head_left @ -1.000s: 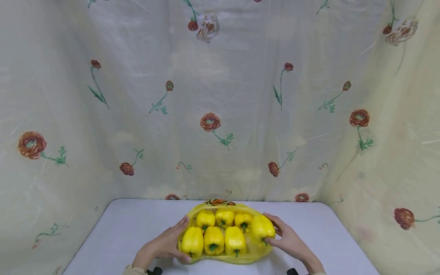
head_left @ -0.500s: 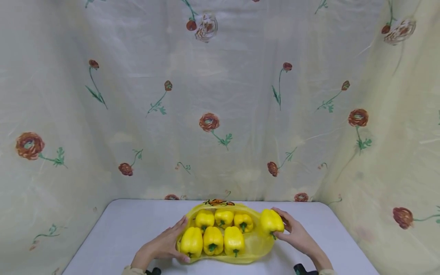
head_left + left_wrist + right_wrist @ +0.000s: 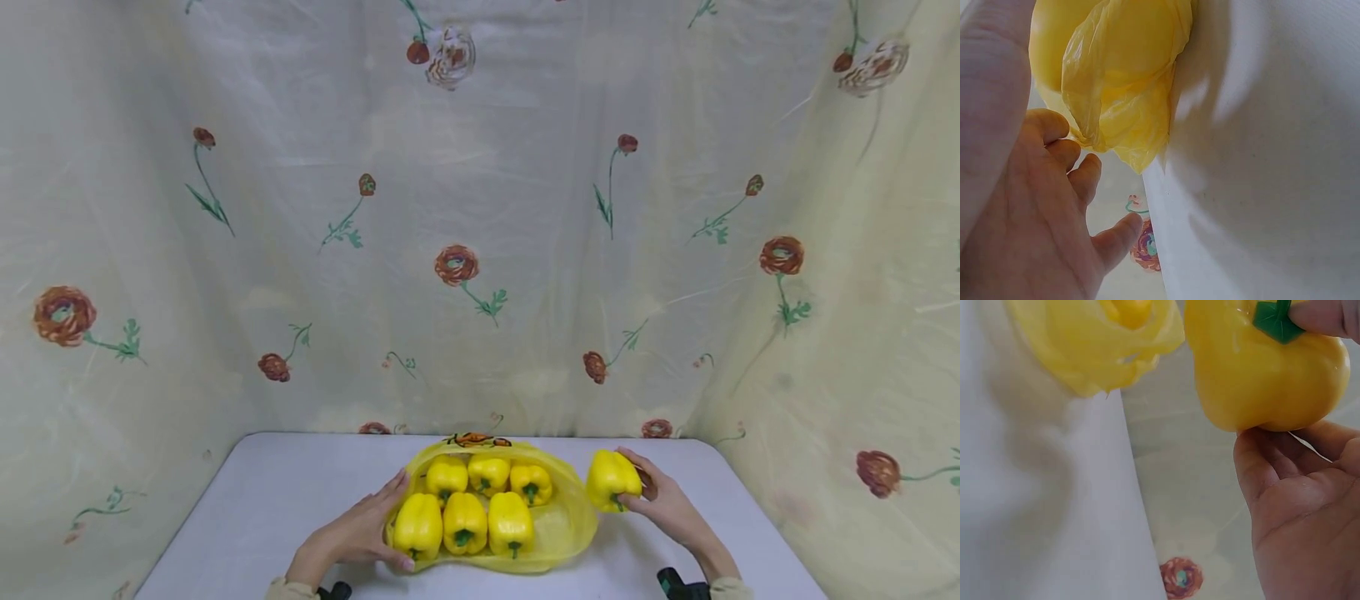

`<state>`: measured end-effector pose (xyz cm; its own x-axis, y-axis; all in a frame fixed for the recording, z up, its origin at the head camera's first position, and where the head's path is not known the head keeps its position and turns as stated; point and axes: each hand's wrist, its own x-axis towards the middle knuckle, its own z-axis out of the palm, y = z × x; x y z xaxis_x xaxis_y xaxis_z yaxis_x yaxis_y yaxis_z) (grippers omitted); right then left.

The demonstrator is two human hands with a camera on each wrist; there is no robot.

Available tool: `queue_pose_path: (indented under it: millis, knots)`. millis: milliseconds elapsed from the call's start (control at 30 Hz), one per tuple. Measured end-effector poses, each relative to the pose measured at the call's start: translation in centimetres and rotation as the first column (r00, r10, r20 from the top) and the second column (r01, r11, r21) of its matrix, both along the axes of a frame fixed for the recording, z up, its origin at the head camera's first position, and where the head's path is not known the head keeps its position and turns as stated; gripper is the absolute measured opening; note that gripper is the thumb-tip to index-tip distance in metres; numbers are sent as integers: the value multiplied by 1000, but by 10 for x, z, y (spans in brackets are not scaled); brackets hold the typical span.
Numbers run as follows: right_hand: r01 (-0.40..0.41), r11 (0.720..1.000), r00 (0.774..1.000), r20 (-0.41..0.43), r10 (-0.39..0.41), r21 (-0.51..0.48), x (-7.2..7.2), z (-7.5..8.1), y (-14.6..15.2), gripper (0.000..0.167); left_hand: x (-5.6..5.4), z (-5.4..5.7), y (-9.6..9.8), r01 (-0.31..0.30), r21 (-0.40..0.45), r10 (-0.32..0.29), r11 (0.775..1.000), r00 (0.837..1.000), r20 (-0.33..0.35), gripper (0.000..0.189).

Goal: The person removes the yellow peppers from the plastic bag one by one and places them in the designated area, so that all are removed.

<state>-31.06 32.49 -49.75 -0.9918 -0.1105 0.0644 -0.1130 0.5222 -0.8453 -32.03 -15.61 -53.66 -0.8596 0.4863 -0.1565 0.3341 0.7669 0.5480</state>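
My right hand (image 3: 671, 510) grips a yellow bell pepper (image 3: 611, 479) above the table, just right of a yellow plastic bag (image 3: 558, 546). In the right wrist view, the thumb lies by the green stem of that bell pepper (image 3: 1266, 375) and the fingers are under its far side. The bag lies with its mouth spread wide, and several yellow bell peppers (image 3: 465, 525) sit inside in two rows. Against the bag's left end rests my left hand (image 3: 360, 529), thumb in front and fingers behind. The left wrist view shows its fingers loosely bent at the crumpled plastic (image 3: 1138, 119).
A white table (image 3: 262, 492) carries everything. Flower-printed curtains (image 3: 525, 317) hang behind it and at both sides. Black wrist mounts (image 3: 678, 585) show below the hands.
My right hand has lifted the bell pepper from the bag's right side and carried it right, beyond the bag's rim. My left hand has stayed at the bag's left end.
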Motion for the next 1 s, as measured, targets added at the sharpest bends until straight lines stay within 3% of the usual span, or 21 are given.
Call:
queue_pose_path:
  millis: [400,733,1000]
  knots:
    - [31,999,999,39,-31,-13,-9,-18,18,78,0,2,-2,1,30,-2,1000,999,34,126]
    - [65,998,996,52,-66,19,-16,-33,27,77,0,0,-3,10,20,-11,1000,1000,27,126]
    - [89,994,989,112,-95,57,-22,-46,32,81,0,0,-4,16,28,-17,999,1000,12,126]
